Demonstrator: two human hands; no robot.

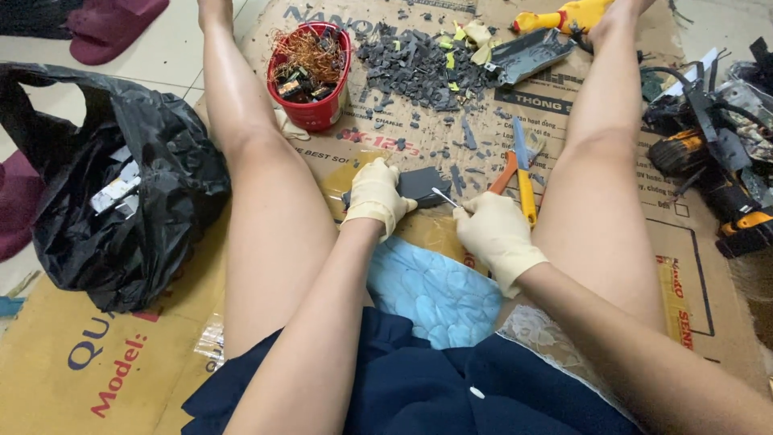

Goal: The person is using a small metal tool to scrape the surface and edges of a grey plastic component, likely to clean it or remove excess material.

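Observation:
My left hand (375, 196), in a cream glove, presses down on a small dark grey block (422, 185) lying on the cardboard (378, 149) between my legs. My right hand (493, 232), also gloved, grips a thin metal tool (444, 196) whose tip touches the block's right edge. Orange and yellow-handled pliers (519, 173) lie just right of the block, beside my right hand.
A red tub (310, 68) of copper wire and parts stands ahead left. A heap of dark grey fragments (415, 68) and a grey tray (529, 55) lie ahead. A black plastic bag (113, 189) sits at left, a pile of scrap tools (717, 137) at right.

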